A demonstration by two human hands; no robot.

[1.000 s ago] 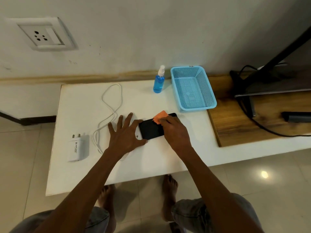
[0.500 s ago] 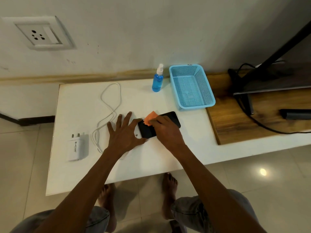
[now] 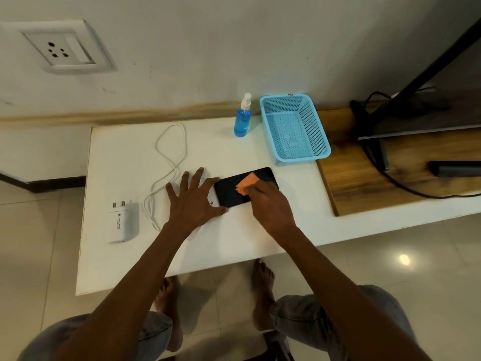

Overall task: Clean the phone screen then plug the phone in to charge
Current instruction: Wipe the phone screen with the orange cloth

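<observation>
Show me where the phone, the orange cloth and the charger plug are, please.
phone (image 3: 229, 191): head view, bare dark screen left of the cloth.
orange cloth (image 3: 247, 184): head view, its exposed middle on the screen.
charger plug (image 3: 122, 225): head view, white body below the pins.

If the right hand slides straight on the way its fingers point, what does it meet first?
Probably the spray bottle. The right hand presses the cloth on the phone, fingers pointing up-left; beyond is bare table.

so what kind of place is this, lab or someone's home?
Most likely a home room, not a lab: tiled floor, a wall socket low on the plaster, and a low white table beside a wooden stand with cables, where a person wipes a phone.
</observation>
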